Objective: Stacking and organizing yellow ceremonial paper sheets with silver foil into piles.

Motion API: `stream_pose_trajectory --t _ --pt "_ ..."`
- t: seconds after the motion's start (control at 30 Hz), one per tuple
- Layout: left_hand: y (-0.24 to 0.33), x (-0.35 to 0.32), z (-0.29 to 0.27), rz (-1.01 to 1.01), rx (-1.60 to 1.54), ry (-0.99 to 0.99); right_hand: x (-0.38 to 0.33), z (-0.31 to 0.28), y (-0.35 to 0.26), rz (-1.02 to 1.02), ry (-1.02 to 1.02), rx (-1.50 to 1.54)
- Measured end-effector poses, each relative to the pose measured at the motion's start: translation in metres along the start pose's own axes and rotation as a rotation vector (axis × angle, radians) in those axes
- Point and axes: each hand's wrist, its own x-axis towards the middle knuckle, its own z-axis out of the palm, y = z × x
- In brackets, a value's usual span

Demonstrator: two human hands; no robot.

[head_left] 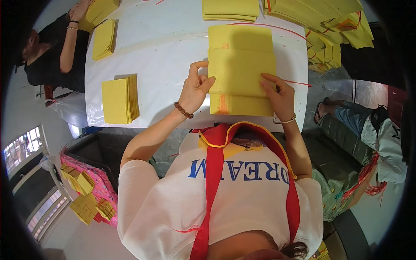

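A stack of yellow paper sheets (241,65) lies on the white table (160,56) right in front of me, with an orange stripe along its lower part. My left hand (195,89) pinches the left edge of the folded top sheet between thumb and fingers. At the sheet's lower right corner my right hand (279,96) presses down, fingers bent on the paper. A bead bracelet is on my left wrist and a thin bangle on my right.
A thicker yellow pile (119,100) sits at the table's left edge, another (104,40) beyond it, and more (229,9) at the back. Loose bundles with red string (333,30) crowd the right. Another person's arm (71,37) reaches in at the far left. A basket of yellow paper (86,195) stands below.
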Motion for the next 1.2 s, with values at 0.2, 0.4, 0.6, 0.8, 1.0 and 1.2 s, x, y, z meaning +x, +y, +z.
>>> stream_pose_trajectory --t 0.2,0.4,0.6,0.8,1.0,1.2 --pt "0.011 0.0 0.001 0.041 0.107 0.008 0.003 0.003 0.002 0.033 0.003 0.0" --pt "0.043 0.007 0.002 0.55 0.794 0.148 0.002 0.004 0.005 0.017 0.018 -0.007" --pt "0.042 0.022 0.043 0.864 0.94 -0.073 0.002 0.007 0.011 0.01 0.006 -0.019" --pt "0.018 0.024 0.048 0.86 1.117 -0.135 -0.013 0.005 -0.006 -0.229 0.141 -0.64" --pt "0.015 0.026 0.043 0.745 1.258 -0.179 -0.045 0.027 0.007 -0.56 0.008 -0.644" --pt "0.004 0.031 0.042 1.067 0.984 -0.136 -0.055 0.025 0.031 -0.502 0.094 -0.6"
